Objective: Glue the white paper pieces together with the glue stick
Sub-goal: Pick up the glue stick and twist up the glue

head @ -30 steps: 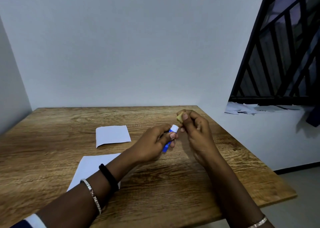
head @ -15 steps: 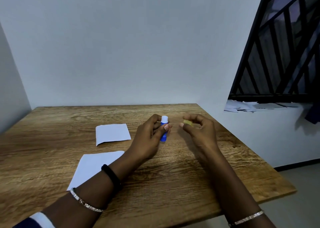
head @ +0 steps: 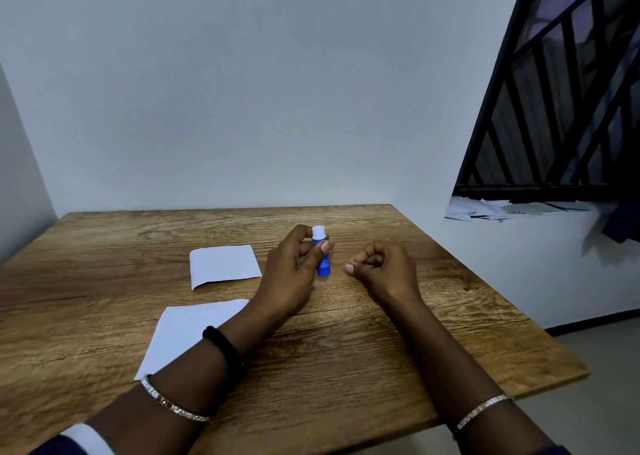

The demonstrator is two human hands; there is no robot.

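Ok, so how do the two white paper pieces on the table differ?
The far paper looks smaller than the near paper. The far paper lies fully in view; the near paper is partly covered by the left forearm. The far paper sits nearer the wall, the near paper nearer the person. Both are white and lie on the wooden table.

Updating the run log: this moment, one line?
left hand: grips glue stick upright; right hand: curled, contents hidden; far paper, near paper on table
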